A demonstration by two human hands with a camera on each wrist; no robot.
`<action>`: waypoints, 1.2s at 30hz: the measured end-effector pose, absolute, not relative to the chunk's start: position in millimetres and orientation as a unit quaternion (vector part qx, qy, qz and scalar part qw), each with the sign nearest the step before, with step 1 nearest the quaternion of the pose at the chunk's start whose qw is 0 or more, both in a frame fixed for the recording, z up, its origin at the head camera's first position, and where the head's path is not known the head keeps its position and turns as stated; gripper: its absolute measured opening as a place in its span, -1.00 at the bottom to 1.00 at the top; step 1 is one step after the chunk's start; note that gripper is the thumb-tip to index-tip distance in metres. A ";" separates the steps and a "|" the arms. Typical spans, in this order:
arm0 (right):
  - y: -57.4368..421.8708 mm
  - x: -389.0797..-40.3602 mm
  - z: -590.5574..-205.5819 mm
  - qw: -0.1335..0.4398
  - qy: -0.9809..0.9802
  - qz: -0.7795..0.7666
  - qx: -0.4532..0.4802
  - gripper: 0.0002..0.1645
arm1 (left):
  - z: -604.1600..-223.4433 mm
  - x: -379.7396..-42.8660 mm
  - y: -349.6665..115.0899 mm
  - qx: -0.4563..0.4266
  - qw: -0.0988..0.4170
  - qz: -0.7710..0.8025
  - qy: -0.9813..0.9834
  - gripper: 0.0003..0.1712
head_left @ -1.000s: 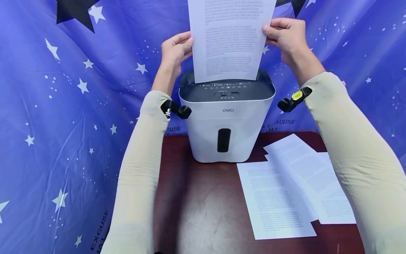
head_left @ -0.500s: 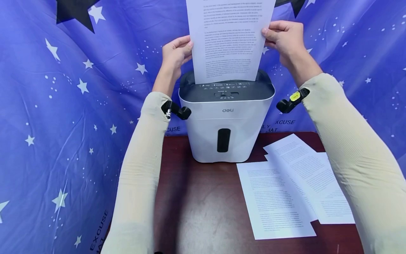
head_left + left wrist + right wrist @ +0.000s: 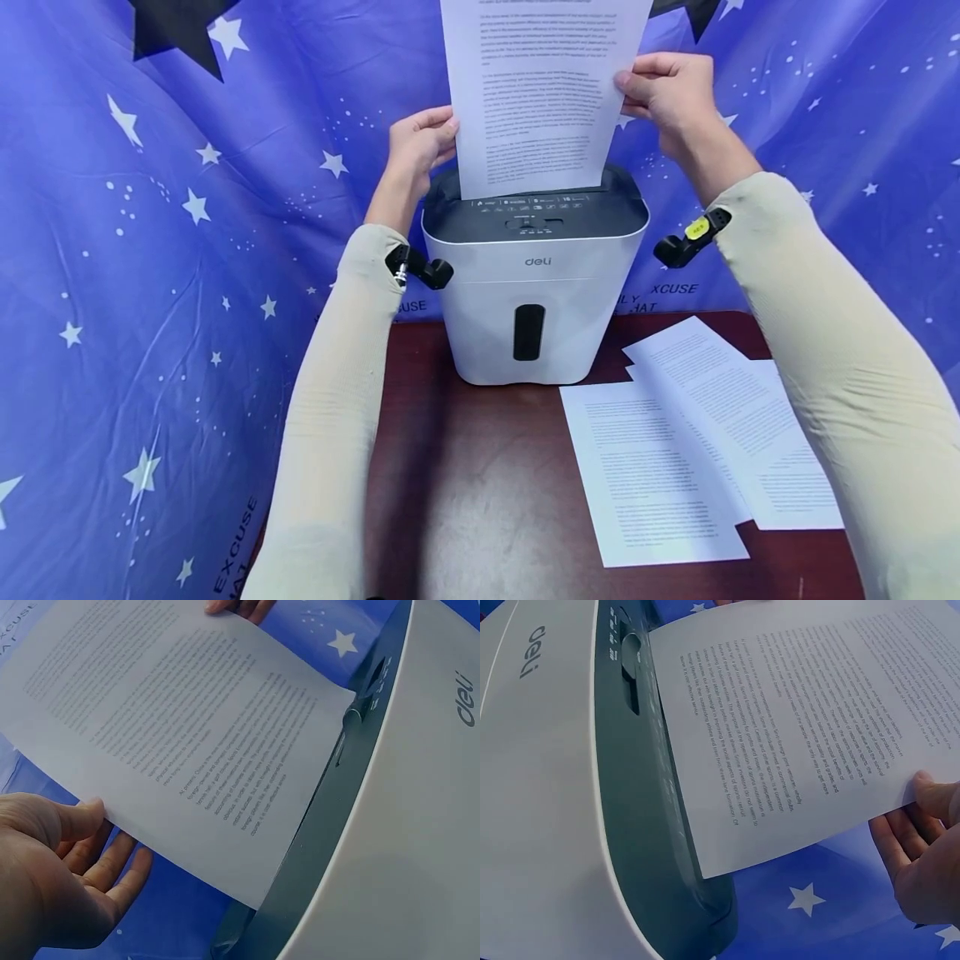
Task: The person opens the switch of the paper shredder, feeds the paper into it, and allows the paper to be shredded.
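Note:
A printed sheet of paper [image 3: 540,100] stands upright over a white paper shredder [image 3: 532,292] with a dark top. Its lower edge is right at the feed slot, and its upper end runs out of the head view. My left hand [image 3: 420,146] pinches the sheet's left edge between thumb and fingers. At the right edge, a little higher up, my right hand [image 3: 675,96] grips it the same way. In the left wrist view the paper's lower edge [image 3: 281,855] lies along the dark top. The right wrist view shows the thumb [image 3: 934,796] on the paper's face.
Several printed sheets [image 3: 652,475] lie overlapping on the dark red-brown table [image 3: 480,483], to the right in front of the shredder. A blue curtain [image 3: 187,275] with white stars hangs behind and at the left, close to the shredder's back.
My left hand has moved slightly down along the sheet's edge, and my right hand slightly down and left. The print on the sheet has come into sharper view. Both hands keep their hold.

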State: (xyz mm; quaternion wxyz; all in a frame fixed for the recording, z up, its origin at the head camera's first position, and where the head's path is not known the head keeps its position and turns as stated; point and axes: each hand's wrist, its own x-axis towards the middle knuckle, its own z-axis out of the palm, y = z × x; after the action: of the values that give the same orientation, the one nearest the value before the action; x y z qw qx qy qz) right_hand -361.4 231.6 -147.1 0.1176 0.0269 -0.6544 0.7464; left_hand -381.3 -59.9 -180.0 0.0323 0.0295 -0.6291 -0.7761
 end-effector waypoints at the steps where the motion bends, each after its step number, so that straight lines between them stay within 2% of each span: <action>1: 232.1 -361.2 -146.2 0.118 -0.655 0.746 0.024 -0.66 | -180.1 -381.1 -60.2 0.030 0.033 -0.777 -0.628 -0.74; 8: 233.8 -361.7 -142.7 0.109 -0.668 0.736 0.002 -0.66 | -178.8 -379.0 -62.6 0.032 0.038 -0.771 -0.635 -0.74; 15: 234.5 -365.2 -146.4 0.087 -0.698 0.711 -0.013 -0.65 | -178.3 -378.6 -63.6 0.051 0.015 -0.766 -0.641 -0.72; 23: 231.7 -374.2 -147.7 0.055 -0.698 0.712 -0.044 -0.82 | -173.8 -378.0 -60.8 0.112 -0.024 -0.744 -0.659 -0.68; 27: 233.3 -375.3 -146.7 0.056 -0.700 0.709 -0.059 -0.86 | -171.4 -376.5 -56.8 0.121 -0.041 -0.731 -0.671 -0.64; 36: 238.1 -373.1 -147.7 0.073 -0.702 0.705 -0.064 -0.85 | -173.2 -375.2 -48.3 0.118 -0.031 -0.721 -0.682 -0.64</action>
State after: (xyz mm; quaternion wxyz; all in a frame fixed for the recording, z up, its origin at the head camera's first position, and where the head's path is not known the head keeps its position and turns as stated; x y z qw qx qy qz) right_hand -373.1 238.1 -147.7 0.0725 -0.0639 -0.7023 0.7053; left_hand -375.2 -48.3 -173.2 -0.0315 0.1185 -0.6821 -0.7209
